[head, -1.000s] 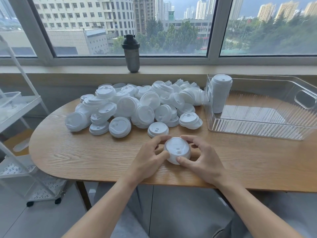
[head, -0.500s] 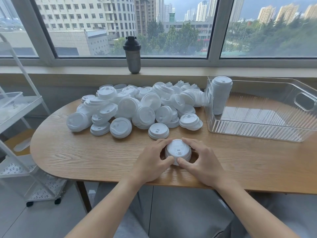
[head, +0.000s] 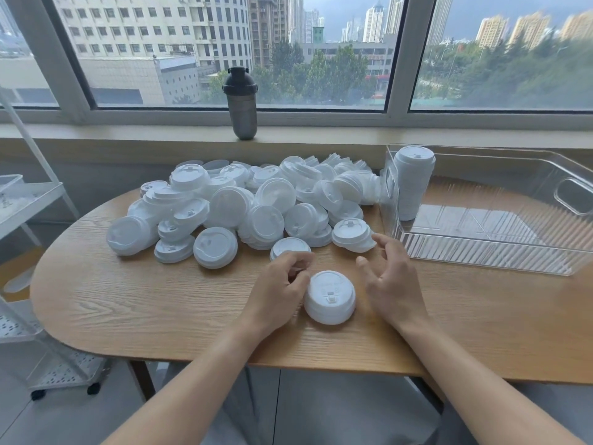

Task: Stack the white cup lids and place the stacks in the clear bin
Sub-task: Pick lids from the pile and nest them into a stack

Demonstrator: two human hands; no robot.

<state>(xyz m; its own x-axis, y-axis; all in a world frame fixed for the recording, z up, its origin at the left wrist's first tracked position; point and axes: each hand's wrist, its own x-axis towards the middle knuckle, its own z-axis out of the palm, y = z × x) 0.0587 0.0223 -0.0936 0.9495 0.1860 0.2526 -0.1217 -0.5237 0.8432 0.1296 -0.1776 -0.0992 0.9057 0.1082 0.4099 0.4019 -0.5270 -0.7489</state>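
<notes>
Lids: a short stack (head: 330,297) sits on the tabletop (head: 134,303) between my hands, with the loose pile (head: 244,207) behind it and one tall stack (head: 412,184) upright in the clear bin (head: 481,252). The risk I see is knocking the short stack askew or scattering nearby lids while reaching. My left hand (head: 282,289) rests beside the stack, its fingers curled, gripping nothing I can see. My right hand (head: 390,281) hovers apart from it, fingers loosely spread toward the pile.
</notes>
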